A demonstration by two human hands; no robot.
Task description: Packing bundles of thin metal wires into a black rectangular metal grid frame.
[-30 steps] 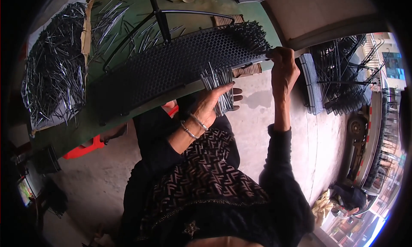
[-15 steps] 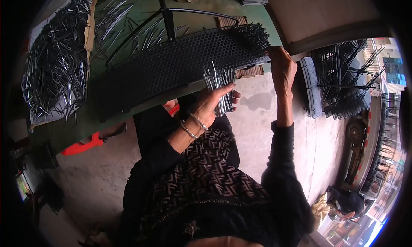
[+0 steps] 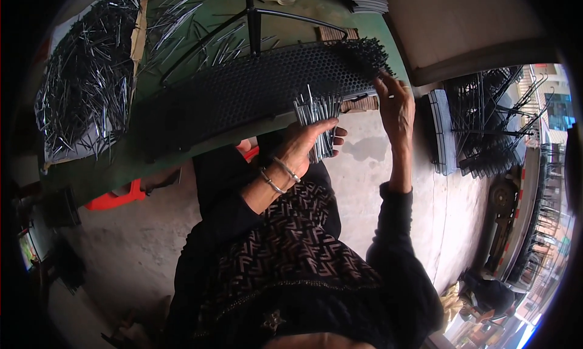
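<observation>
Rods (image 3: 317, 127) lengthwise toward perforated panel (image 3: 285, 73)

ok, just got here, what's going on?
A person's left hand holds a bundle of thin metallic rods near the front edge of a black perforated panel. The right hand is at the panel's right end, by a dark spiky cluster; whether its fingers grip anything is unclear. A big heap of rods sits at left, with loose ones on the green table.
</observation>
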